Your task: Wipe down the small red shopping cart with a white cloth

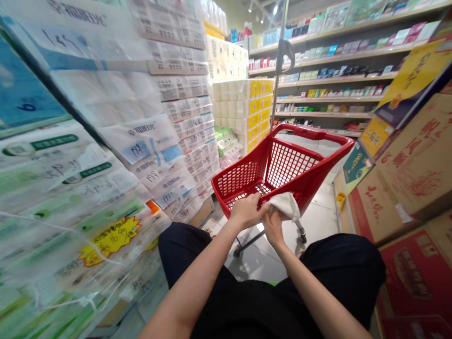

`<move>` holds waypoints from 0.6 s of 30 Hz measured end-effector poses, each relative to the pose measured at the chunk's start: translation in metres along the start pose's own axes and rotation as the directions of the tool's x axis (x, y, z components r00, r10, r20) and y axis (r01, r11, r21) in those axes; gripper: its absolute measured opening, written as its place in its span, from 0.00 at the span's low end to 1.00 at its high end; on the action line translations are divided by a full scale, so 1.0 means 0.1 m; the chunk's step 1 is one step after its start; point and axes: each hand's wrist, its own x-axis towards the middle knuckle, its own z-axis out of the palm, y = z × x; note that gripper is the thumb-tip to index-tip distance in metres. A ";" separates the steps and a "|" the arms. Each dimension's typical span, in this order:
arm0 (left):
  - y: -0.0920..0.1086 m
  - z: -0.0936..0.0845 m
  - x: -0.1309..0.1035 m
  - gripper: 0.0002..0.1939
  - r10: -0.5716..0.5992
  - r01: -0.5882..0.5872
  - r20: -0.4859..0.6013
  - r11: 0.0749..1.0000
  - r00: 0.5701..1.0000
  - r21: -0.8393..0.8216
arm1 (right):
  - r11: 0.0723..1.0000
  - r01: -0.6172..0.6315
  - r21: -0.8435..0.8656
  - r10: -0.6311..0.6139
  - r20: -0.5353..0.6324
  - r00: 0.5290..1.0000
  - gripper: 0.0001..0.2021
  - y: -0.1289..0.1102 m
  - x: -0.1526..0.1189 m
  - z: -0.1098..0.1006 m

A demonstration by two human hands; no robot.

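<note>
A red plastic shopping cart (243, 165) with a perforated basket stands between my knees, its handle at the far end. My left hand (247, 210) is closed over the basket's near rim. Close beside it, my right hand (273, 226) grips a white cloth (286, 205) and presses it against the near right part of the rim. The cloth drapes over the outer side of the cart, and my right fingertips are partly hidden under it. Nothing lies in the visible part of the basket.
Wrapped tissue packs (141, 146) are stacked high on the left. Cardboard cartons (416, 165) line the right side. A metal pole (278, 61) rises behind the cart, and stocked shelves (328, 80) fill the back. White floor tiles (319, 219) show around the cart wheels.
</note>
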 end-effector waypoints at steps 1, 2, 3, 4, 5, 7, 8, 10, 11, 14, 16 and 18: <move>0.00 0.00 0.01 0.23 -0.003 0.003 0.000 1.000 1.000 -0.001 | 1.000 -0.008 -0.019 0.007 -0.007 1.000 0.32 0.03 0.01 -0.03; 0.00 0.00 0.02 0.23 -0.006 0.006 0.003 1.000 1.000 -0.002 | 0.999 -0.021 -0.047 0.020 -0.026 0.999 0.32 0.07 0.01 -0.07; 0.00 0.00 0.03 0.23 -0.010 0.010 0.008 1.000 1.000 -0.002 | 0.996 -0.033 -0.085 0.028 -0.050 0.998 0.31 0.10 0.01 -0.10; 0.00 0.01 0.03 0.24 -0.014 0.014 0.012 1.000 1.000 -0.001 | 0.991 -0.033 -0.131 0.023 -0.073 0.997 0.31 0.13 0.01 -0.12; 0.01 0.01 0.04 0.24 -0.018 0.018 0.016 1.000 1.000 0.000 | 0.983 -0.023 -0.180 0.007 -0.091 0.996 0.31 0.17 0.01 -0.15; 0.01 0.02 0.04 0.25 -0.027 0.027 0.019 1.000 0.999 0.007 | 0.965 0.015 -0.263 -0.045 -0.107 0.993 0.29 0.22 0.03 -0.17; 0.02 0.03 0.04 0.26 -0.032 0.032 0.019 0.999 0.999 0.011 | 0.957 0.038 -0.288 -0.072 -0.111 0.991 0.29 0.25 0.04 -0.18; 0.04 0.04 0.03 0.26 -0.039 0.038 0.020 0.999 0.999 0.015 | 0.947 0.071 -0.314 -0.116 -0.128 0.985 0.27 0.29 0.07 -0.17; 0.04 0.04 0.02 0.26 -0.042 0.042 0.022 0.999 0.999 0.015 | 0.943 0.082 -0.322 -0.135 -0.143 0.981 0.27 0.30 0.09 -0.17; 0.06 0.04 0.01 0.26 -0.057 0.056 0.025 0.998 0.998 0.014 | 0.934 0.124 -0.336 -0.185 -0.156 0.970 0.26 0.34 0.14 -0.17; 0.07 0.04 0.00 0.26 -0.061 0.061 0.018 0.998 0.998 0.020 | 0.929 0.149 -0.339 -0.204 -0.131 0.970 0.25 0.35 0.15 -0.19; 0.07 0.04 -0.01 0.26 -0.056 0.056 0.009 0.998 0.998 0.025 | 0.930 0.152 -0.335 -0.197 -0.104 0.975 0.25 0.36 0.13 -0.23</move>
